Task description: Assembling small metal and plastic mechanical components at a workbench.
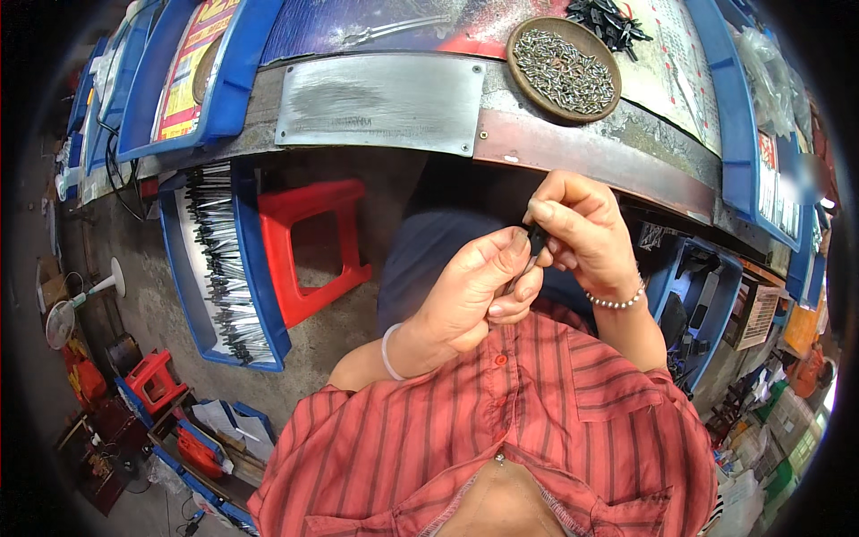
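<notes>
In front of my chest my two hands meet around a small black piece (537,240). My left hand (479,286) is closed, with thumb and fingers pinching a slim, dark, blade-like strip (517,281) whose far end runs up to the black piece. From the other side my right hand (586,228) grips the black piece between thumb and fingertips. Fingers cover most of both parts, so their exact kind is hidden. Beyond my hands, a round brown bowl (525,88) on the bench holds many small metal pins. A heap of black pieces (610,25) lies behind it.
A metal plate (380,103) is screwed to the bench edge. Left of me stand a blue crate (268,304) of slim black-and-silver pieces and a red stool (291,259). To the right, a blue bin (729,286) holds dark parts. Blue trays (234,80) flank the bench top.
</notes>
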`<state>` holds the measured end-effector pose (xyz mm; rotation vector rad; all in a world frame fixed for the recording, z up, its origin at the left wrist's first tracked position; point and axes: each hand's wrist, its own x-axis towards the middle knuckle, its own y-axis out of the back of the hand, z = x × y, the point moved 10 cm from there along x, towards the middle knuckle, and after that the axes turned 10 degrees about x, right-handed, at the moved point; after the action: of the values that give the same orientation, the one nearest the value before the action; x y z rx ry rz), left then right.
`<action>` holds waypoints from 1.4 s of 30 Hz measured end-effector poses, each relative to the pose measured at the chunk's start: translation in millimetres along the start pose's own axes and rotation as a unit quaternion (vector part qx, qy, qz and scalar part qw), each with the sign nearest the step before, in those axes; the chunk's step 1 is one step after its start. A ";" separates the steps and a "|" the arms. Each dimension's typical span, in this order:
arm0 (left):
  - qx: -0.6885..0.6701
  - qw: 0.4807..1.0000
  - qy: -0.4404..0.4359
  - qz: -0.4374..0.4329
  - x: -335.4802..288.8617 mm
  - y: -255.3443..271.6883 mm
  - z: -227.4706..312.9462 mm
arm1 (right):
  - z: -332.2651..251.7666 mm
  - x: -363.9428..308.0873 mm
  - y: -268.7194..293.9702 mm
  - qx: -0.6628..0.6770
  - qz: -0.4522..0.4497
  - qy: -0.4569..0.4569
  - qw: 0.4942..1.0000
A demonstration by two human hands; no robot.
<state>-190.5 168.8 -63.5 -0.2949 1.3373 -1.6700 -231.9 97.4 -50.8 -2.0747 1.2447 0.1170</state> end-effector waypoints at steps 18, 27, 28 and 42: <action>-0.143 0.988 0.047 -0.026 7.6 -0.5 -5.2 | -1.4 1.4 -2.5 0.050 0.027 0.045 0.997; -0.125 0.990 0.051 -0.038 6.3 -4.5 -2.1 | -3.5 9.1 -9.4 0.052 -0.029 -0.008 0.998; -0.137 0.989 0.048 -0.041 6.4 -5.4 -1.1 | -3.9 9.6 -10.3 0.051 -0.030 -0.006 0.998; -0.149 0.987 -0.002 -0.064 12.6 -12.1 13.3 | -21.3 14.3 -17.0 0.050 -0.013 0.053 0.997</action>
<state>-194.2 150.2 -52.5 -0.5683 1.5955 -1.5678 -216.2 78.8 -31.9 -2.0322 1.2596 -0.0664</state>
